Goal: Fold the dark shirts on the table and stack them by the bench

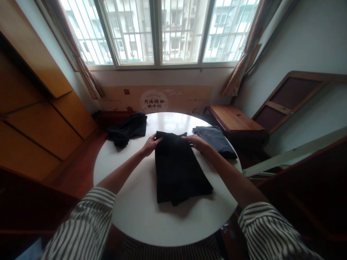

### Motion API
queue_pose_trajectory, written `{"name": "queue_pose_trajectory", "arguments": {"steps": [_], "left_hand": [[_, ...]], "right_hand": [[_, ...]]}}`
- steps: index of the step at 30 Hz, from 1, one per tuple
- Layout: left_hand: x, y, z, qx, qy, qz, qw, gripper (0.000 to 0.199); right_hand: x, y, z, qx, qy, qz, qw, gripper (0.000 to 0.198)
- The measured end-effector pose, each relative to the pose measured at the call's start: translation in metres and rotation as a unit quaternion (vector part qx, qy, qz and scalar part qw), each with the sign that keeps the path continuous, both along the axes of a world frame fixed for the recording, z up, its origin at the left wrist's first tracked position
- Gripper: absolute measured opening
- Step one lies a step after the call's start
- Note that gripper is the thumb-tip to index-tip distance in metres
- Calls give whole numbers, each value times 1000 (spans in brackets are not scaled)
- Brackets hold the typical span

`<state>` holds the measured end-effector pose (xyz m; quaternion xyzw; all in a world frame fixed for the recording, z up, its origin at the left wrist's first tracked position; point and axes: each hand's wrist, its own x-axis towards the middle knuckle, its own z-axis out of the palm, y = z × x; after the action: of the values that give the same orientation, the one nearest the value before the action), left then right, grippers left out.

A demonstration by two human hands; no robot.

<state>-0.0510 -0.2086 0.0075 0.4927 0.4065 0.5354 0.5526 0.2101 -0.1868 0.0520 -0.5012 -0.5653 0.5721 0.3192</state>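
Black shorts (177,168) lie flat across the middle of a round white table (132,213), their waist edge toward the window and the wider end toward me. At the waist's left corner, my left hand (150,144) is closed, with the thumb on top of the cloth. My right hand (197,142) grips the waist's right corner between thumb and fingers. Fingers under the fabric are partly hidden. Just beyond my right hand rests a folded dark grey garment (215,139). A bunched black garment (130,128) lies at the table's far left.
A small wooden side table (235,117) stands behind the table on the right. Wooden cabinets (65,122) line the left side. A wooden frame with dark panels (292,94) leans at the right wall. A printed banner (179,99) hangs below the barred window (130,32).
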Motion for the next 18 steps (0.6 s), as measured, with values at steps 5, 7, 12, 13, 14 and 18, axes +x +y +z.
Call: {"name": "queue_pose_trajectory", "arguments": {"steps": [5, 7, 12, 13, 14, 18], "left_hand": [[-1, 4, 1, 6, 10, 7, 1000, 52], [-4, 5, 1, 32, 9, 32, 999, 50], [-19, -26, 11, 115, 64, 76, 988, 39], [-21, -40, 15, 140, 97, 82, 982, 35], [-23, -56, 19, 171, 138, 81, 972, 30], [-25, -124, 31, 338, 311, -41, 887, 21]], "right_hand": [[-7, 8, 9, 5, 12, 0, 1000, 35], [-4, 8, 12, 12, 19, -11, 1000, 36], [26, -10, 22, 104, 79, -17, 991, 36], [34, -20, 24, 134, 74, -6, 988, 34], [43, -32, 26, 165, 55, 12, 985, 30], [71, -92, 27, 260, -51, 118, 957, 13]]}}
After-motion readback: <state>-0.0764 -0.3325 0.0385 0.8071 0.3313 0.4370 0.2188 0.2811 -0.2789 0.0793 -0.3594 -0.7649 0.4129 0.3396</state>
